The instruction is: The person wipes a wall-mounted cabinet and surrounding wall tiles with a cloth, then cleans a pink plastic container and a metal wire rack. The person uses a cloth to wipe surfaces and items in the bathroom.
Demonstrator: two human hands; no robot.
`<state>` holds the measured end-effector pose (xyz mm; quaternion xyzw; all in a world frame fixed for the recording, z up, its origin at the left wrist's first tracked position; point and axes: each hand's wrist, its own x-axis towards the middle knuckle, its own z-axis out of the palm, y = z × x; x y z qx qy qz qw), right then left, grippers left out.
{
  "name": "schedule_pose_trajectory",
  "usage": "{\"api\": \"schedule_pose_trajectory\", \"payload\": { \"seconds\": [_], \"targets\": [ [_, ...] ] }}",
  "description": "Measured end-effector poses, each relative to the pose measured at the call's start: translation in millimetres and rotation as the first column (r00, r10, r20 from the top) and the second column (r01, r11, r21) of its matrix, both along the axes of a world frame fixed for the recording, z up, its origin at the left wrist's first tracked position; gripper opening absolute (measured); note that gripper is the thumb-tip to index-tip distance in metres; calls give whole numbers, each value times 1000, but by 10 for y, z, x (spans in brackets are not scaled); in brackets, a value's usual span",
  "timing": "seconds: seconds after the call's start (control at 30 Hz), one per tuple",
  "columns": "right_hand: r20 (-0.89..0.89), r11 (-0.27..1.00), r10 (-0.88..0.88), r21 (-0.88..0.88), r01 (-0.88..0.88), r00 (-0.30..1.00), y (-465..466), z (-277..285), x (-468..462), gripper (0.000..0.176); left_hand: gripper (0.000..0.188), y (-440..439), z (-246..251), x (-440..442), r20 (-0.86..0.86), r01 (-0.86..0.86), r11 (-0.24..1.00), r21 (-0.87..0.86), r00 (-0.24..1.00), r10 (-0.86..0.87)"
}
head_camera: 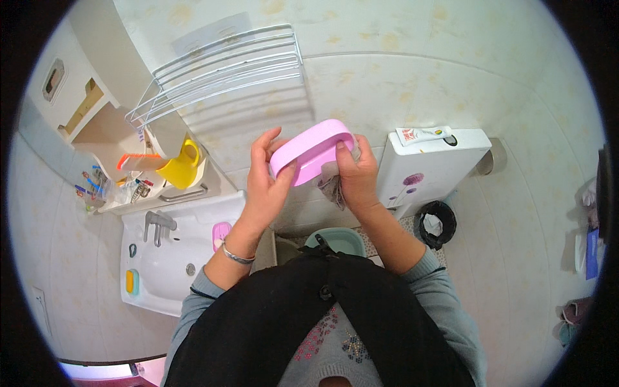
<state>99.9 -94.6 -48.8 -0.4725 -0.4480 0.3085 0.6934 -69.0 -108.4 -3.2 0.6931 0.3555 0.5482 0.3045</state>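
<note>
Both hands hold up a pink oval plastic dish [313, 145] in front of the tiled wall, its hollow side tilted toward me. My left hand [269, 179] grips the left end, thumb over the rim. At the right end, my right hand [359, 171] has its thumb inside the dish. A greyish cloth [330, 183] is bunched in that same hand and hangs below the dish. Part of the cloth is hidden behind my fingers. On the washbasin's right rim lies a pink slotted soap-dish insert [222, 235], partly covered by my left wrist.
A wire rack [227, 72] juts from the wall above. To the left are a white washbasin [164, 285] with a faucet [158, 225], and a shelf holding a yellow cup [181, 167]. To the right stand a toilet cistern [430, 164] with a tube [423, 134] on top and a bin [437, 213].
</note>
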Motion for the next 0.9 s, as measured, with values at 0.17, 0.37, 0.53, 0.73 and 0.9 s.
{"api": "schedule_pose_trajectory", "payload": {
  "seconds": [0.17, 0.37, 0.53, 0.73, 0.9],
  "targets": [
    [429, 994, -27, 110, -22, 903, -20, 248, 139, 21, 66, -10, 18, -250, 221, 496, 756, -427, 868, -444],
    [614, 955, -3, 235, -179, 789, 0, 348, -27, 28, 80, 48, -148, -351, 442, 697, 556, -453, 717, -539],
    [484, 906, -291, 416, 76, 825, -103, 358, -200, 32, 76, 72, -158, -295, 588, 500, 713, -491, 795, -152],
    [700, 853, -330, 509, -119, 634, -58, 388, -433, 36, 82, -15, -275, -17, 553, 437, 734, -520, 827, -100],
    [857, 822, -147, 384, -421, 495, -98, 350, -461, 20, 79, -54, -242, -89, 633, 422, 748, -513, 774, -3]
  ]
}}
